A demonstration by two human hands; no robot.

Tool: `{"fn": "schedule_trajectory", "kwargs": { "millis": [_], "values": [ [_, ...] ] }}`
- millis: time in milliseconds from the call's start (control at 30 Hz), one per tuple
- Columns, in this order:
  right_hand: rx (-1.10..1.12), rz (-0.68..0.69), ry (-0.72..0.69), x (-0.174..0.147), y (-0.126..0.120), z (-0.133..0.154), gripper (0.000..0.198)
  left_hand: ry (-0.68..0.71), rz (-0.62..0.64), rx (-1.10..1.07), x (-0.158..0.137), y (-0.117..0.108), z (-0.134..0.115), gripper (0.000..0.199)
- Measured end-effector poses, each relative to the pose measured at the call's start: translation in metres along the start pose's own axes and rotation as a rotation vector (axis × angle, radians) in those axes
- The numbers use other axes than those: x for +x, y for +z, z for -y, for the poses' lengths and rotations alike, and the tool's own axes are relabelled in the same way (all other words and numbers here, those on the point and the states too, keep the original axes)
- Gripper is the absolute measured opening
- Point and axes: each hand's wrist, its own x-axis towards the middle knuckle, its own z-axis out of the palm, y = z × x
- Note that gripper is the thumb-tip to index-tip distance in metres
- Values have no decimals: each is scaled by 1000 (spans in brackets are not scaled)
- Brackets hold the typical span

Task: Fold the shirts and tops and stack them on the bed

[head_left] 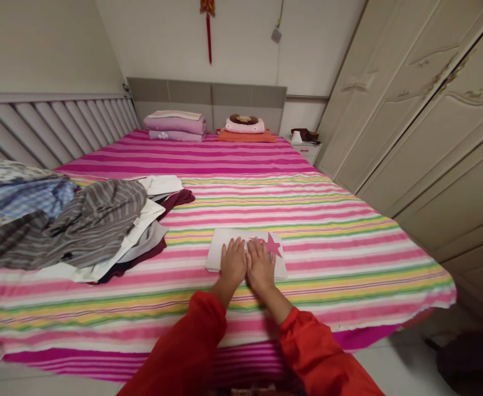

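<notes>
A folded white garment [215, 252] with a pink star print lies flat on the striped bed cover, in the middle of the head view. My left hand [234, 260] rests flat on its middle, fingers stretched forward. Right beside it, my right hand [261, 267] presses flat on the same garment and covers part of the star. Both hands are palm down and grip nothing. The garment's near middle edge is hidden under my wrists.
A heap of loose clothes [101, 220] lies on the left of the bed [328, 247]. Folded bedding [175, 125] and a pillow stack [245, 129] stand by the headboard [250, 96]. A wardrobe [423, 121] lines the right; a dark object [472, 360] is on the floor.
</notes>
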Motion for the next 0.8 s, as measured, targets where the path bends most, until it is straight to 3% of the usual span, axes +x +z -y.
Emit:
{"fn": "schedule_trajectory", "kwargs": {
  "millis": [100,333,500,633,800],
  "values": [
    [-26,77,-10,-2,6,-3,55,32,-45,25,-14,10,4,47],
    [-85,21,27,-10,8,-38,54,48,-140,59,-28,6,52,48],
    [43,-37,63,-17,8,-61,54,-19,-136,-1,-36,-3,77,50],
    [311,-87,132,-20,4,-81,58,-169,-219,-330,-46,-10,100,47],
    [593,-156,391,-20,3,-92,61,-419,-336,-596,-65,-11,107,50]
  ]
}}
